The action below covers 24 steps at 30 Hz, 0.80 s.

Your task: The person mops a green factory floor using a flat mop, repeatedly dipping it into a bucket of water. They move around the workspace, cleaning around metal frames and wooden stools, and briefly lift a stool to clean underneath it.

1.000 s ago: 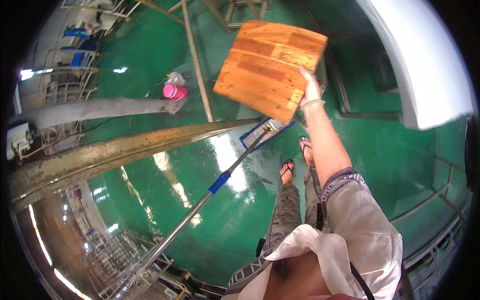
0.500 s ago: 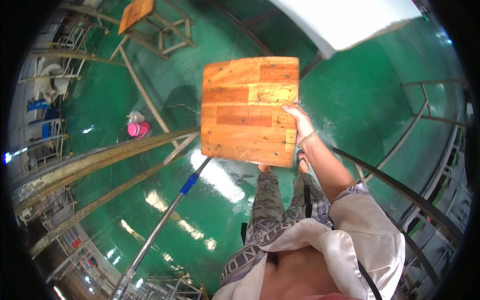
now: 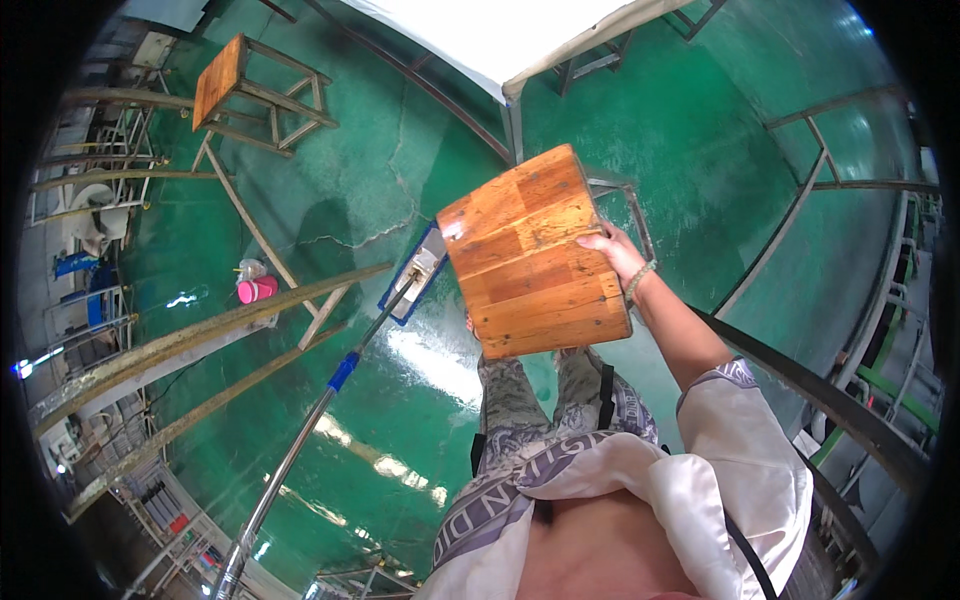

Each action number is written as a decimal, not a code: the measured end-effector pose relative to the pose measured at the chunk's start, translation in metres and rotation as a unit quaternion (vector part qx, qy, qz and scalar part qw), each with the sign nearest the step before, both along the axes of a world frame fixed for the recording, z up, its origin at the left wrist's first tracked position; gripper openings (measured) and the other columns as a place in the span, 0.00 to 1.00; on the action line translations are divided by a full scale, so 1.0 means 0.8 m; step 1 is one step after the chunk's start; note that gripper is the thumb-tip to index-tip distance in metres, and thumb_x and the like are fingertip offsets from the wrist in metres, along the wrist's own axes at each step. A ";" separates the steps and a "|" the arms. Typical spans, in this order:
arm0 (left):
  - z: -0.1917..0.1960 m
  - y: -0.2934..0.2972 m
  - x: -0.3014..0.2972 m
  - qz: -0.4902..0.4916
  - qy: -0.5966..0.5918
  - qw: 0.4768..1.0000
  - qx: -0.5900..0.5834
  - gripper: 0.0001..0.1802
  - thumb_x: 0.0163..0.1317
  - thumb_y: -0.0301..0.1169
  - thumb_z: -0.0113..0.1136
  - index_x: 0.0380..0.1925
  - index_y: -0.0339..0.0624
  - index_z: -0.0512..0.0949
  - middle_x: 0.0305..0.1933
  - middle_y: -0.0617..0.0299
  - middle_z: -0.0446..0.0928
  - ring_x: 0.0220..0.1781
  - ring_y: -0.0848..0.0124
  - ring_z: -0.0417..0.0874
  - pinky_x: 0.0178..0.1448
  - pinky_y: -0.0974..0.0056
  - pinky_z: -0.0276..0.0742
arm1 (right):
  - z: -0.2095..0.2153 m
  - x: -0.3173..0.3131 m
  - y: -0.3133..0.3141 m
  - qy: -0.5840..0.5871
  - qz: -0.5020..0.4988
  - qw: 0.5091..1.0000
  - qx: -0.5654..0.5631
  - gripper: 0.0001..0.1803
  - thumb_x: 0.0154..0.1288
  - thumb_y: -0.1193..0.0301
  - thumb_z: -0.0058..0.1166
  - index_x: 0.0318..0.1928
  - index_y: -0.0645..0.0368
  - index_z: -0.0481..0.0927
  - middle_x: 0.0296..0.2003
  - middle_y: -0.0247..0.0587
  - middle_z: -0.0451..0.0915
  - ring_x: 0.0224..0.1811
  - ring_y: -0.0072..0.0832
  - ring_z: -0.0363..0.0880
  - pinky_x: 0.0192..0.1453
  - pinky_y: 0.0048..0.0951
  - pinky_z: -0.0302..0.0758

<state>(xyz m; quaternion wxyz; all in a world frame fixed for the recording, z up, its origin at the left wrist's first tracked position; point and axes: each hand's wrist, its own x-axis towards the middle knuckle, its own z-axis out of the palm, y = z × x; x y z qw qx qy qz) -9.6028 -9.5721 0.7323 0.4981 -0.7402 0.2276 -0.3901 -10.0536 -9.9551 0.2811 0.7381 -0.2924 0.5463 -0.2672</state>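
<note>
My right hand (image 3: 622, 258) grips the right edge of a wooden stool (image 3: 535, 250), thumb on top of the seat and fingers under it. The square seat is tilted, its planks facing up at me; part of its metal leg frame shows beyond the far right edge. Left of the stool, a flat mop (image 3: 415, 272) with a blue-edged head lies against the green floor. Its silver pole (image 3: 300, 440) with a blue collar runs to the lower left edge. My left hand is out of sight, so what it holds cannot be seen.
Another wooden stool (image 3: 218, 82) stands at the far left. A white-topped table (image 3: 500, 40) is ahead. Metal rails (image 3: 200, 335) cross on the left, with a dark rail (image 3: 830, 400) on the right. A pink bucket (image 3: 258, 289) sits on the floor beyond the left rails.
The held stool has swung, tilting and shifting right and slightly down in view. The mop head, earlier hidden behind the seat, now shows. The view has moved, bringing the table corner toward the middle.
</note>
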 end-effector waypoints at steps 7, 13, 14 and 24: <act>0.052 0.012 -0.004 0.031 -0.025 0.999 -0.018 0.21 0.50 0.36 0.61 0.45 0.42 0.74 0.51 0.59 0.75 0.58 0.56 0.70 0.68 0.54 0.58 | -0.003 -0.064 -0.056 0.017 -0.005 0.999 -0.038 0.37 0.46 0.65 0.63 0.58 0.66 0.66 0.49 0.47 0.75 0.51 0.35 0.74 0.57 0.34 0.68; 0.066 0.003 -0.039 0.124 -0.016 0.992 -0.009 0.29 0.49 0.39 0.60 0.53 0.43 0.71 0.54 0.56 0.73 0.60 0.54 0.68 0.70 0.53 0.54 | -0.060 -0.188 -0.165 0.011 0.034 0.999 -0.008 0.30 0.50 0.63 0.59 0.53 0.64 0.71 0.46 0.45 0.77 0.46 0.34 0.76 0.53 0.33 0.71; 0.058 -0.023 -0.053 0.151 -0.035 0.988 -0.004 0.27 0.49 0.28 0.54 0.54 0.46 0.72 0.56 0.59 0.73 0.60 0.55 0.69 0.69 0.54 0.56 | -0.072 -0.203 -0.183 0.045 0.017 0.999 -0.009 0.29 0.50 0.63 0.58 0.52 0.64 0.72 0.45 0.45 0.77 0.45 0.34 0.77 0.52 0.32 0.71; 0.079 0.007 -0.026 0.107 -0.077 0.990 0.050 0.21 0.56 0.23 0.45 0.52 0.43 0.71 0.57 0.58 0.71 0.59 0.61 0.69 0.69 0.58 0.57 | -0.130 -0.362 -0.300 0.547 0.108 0.810 -0.182 0.54 0.47 0.41 0.58 0.66 0.63 0.54 0.62 0.55 0.61 0.65 0.44 0.59 0.67 0.36 0.57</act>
